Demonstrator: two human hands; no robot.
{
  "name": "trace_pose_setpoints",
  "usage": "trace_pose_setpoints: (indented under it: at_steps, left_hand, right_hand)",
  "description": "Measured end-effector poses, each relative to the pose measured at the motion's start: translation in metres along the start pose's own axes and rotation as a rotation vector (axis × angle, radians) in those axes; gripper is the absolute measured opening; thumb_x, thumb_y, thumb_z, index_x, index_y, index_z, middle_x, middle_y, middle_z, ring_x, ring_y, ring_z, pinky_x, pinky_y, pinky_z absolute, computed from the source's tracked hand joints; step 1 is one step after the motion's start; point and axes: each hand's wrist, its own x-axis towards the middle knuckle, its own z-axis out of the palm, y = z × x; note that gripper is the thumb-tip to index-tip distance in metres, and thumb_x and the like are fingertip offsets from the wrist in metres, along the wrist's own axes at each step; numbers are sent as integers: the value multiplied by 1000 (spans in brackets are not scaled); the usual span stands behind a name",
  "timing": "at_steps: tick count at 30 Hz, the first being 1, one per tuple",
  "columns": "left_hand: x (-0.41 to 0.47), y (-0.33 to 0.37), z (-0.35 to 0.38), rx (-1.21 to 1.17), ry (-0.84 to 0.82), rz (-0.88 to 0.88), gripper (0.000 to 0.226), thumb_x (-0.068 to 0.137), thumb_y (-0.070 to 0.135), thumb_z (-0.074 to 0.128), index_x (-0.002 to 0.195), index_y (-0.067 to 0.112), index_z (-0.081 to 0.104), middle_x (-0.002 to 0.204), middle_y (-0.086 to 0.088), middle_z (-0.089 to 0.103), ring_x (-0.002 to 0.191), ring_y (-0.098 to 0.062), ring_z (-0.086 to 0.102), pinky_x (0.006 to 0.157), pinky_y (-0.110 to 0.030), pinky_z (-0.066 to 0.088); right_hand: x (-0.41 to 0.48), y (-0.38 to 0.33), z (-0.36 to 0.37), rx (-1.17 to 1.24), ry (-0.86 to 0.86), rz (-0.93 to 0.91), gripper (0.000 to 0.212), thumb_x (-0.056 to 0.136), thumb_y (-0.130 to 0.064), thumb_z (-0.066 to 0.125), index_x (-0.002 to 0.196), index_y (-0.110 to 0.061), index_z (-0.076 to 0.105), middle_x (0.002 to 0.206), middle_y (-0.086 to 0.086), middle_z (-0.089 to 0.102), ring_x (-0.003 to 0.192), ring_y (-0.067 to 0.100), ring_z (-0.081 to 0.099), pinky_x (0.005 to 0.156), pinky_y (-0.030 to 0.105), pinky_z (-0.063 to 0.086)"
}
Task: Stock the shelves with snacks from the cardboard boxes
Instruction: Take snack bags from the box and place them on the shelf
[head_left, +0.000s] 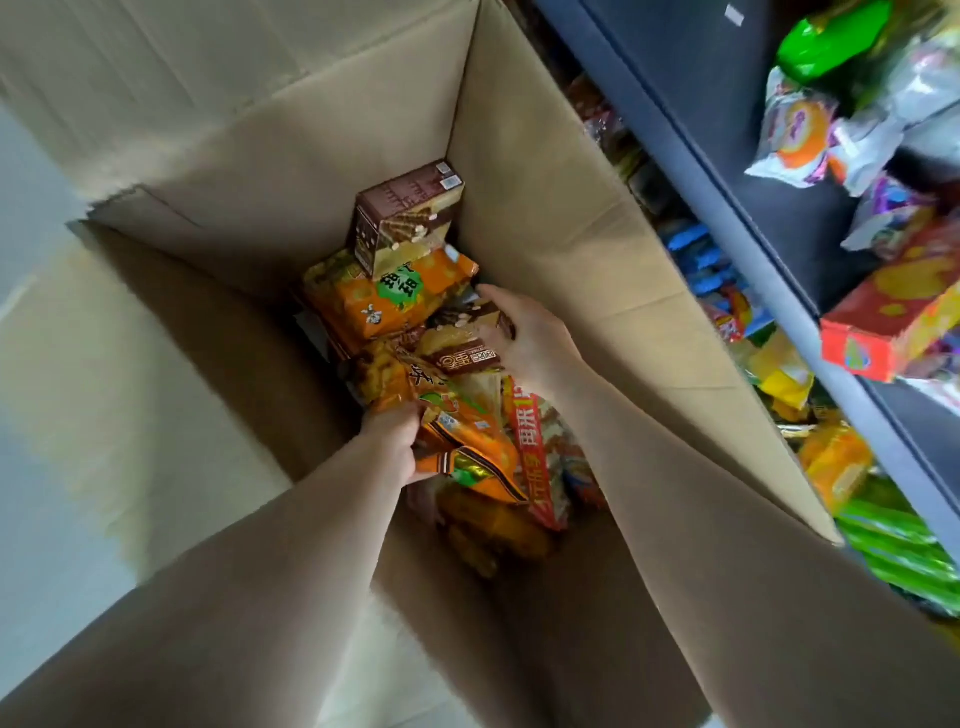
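Reaching down into the tall cardboard box (524, 171), a person is using both hands. The left hand (396, 441) is curling its fingers round the edge of an orange snack bag (470, 449) and holding it. The right hand (527, 340) is gripping the end of a small brown snack box (465, 356), with its fingers bent over it. Both snacks are lying on the pile at the bottom of the box.

At the far corner, another brown box (405, 218) is standing on an orange pack (384, 301), touching the back wall. The left hand is working close to the left wall. The box walls are rising high on every side, and the top is staying wide open above the arms. The right flap is leaning out toward the shelves (727, 171), which are standing just beside the box. A red carton (883, 332) is poking over a shelf edge.
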Motion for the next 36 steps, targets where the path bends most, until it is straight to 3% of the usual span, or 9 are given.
trace_pose_setpoints:
  at_steps: [4, 10, 14, 21, 24, 27, 31, 33, 36]
  left_hand:
    - [-5, -9, 12, -234, 40, -12, 55, 78, 34, 79, 126, 19, 57, 110, -16, 69, 93, -38, 68, 65, -60, 58]
    - [8, -11, 5, -378, 52, -50, 48, 89, 25, 72, 129, 12, 50, 112, -16, 62, 106, -37, 61, 94, -55, 51]
    - [32, -12, 1, -427, 108, -46, 64, 80, 32, 79, 134, 12, 50, 125, -16, 60, 110, -39, 59, 95, -53, 51]
    - [88, -25, 23, -459, 239, 55, 64, 83, 22, 76, 140, 14, 48, 125, -18, 60, 110, -38, 60, 92, -48, 52]
    - [107, -24, 18, -423, 248, 50, 60, 81, 24, 79, 131, 11, 51, 109, -17, 63, 94, -34, 63, 78, -42, 56]
    - [120, -17, 5, -396, 223, 50, 82, 63, 30, 91, 132, 8, 53, 109, -20, 67, 87, -37, 68, 68, -44, 60]
    - [142, -18, -2, -365, 263, 72, 118, 29, 44, 98, 133, 14, 51, 116, -18, 65, 97, -42, 67, 79, -58, 58]
    - [137, -20, 3, -353, 262, 89, 108, 36, 41, 95, 131, 16, 51, 112, -17, 67, 95, -41, 68, 82, -59, 56]
    - [111, -23, 13, -353, 296, 113, 83, 64, 31, 91, 132, 13, 48, 115, -18, 65, 98, -41, 66, 87, -56, 55]
  right_hand:
    - [3, -5, -12, -48, -81, -26, 52, 102, -30, 54, 151, -33, 39, 152, 4, 45, 138, 24, 43, 113, 39, 37]
    - [53, -23, 11, -57, -141, -9, 59, 99, -33, 59, 154, -28, 37, 151, 7, 46, 134, 27, 47, 110, 39, 39]
    - [90, -16, 39, -22, -194, 13, 57, 99, -33, 59, 152, -28, 38, 140, 10, 54, 118, 31, 58, 101, 43, 48]
    - [139, 13, 90, -316, -202, -386, 66, 90, -12, 71, 149, -27, 44, 151, 7, 46, 136, 29, 45, 111, 45, 41]
    - [161, 14, 123, -466, -232, -487, 75, 89, -5, 69, 152, -30, 38, 156, 9, 39, 138, 33, 42, 108, 46, 43]
    - [176, 14, 153, -645, -182, -475, 75, 92, -7, 64, 154, -33, 30, 157, 10, 35, 142, 34, 36, 107, 47, 40]
    - [185, 3, 153, -861, -19, -593, 50, 97, -9, 51, 144, -24, 44, 115, 10, 66, 112, 31, 60, 97, 42, 43]
    - [183, -4, 136, -865, -17, -603, 39, 99, -10, 46, 135, -22, 54, 101, 7, 69, 102, 29, 63, 100, 42, 41]
    - [166, -11, 99, -719, 28, -563, 31, 103, -17, 44, 128, -23, 62, 108, 9, 69, 116, 30, 55, 94, 38, 43]
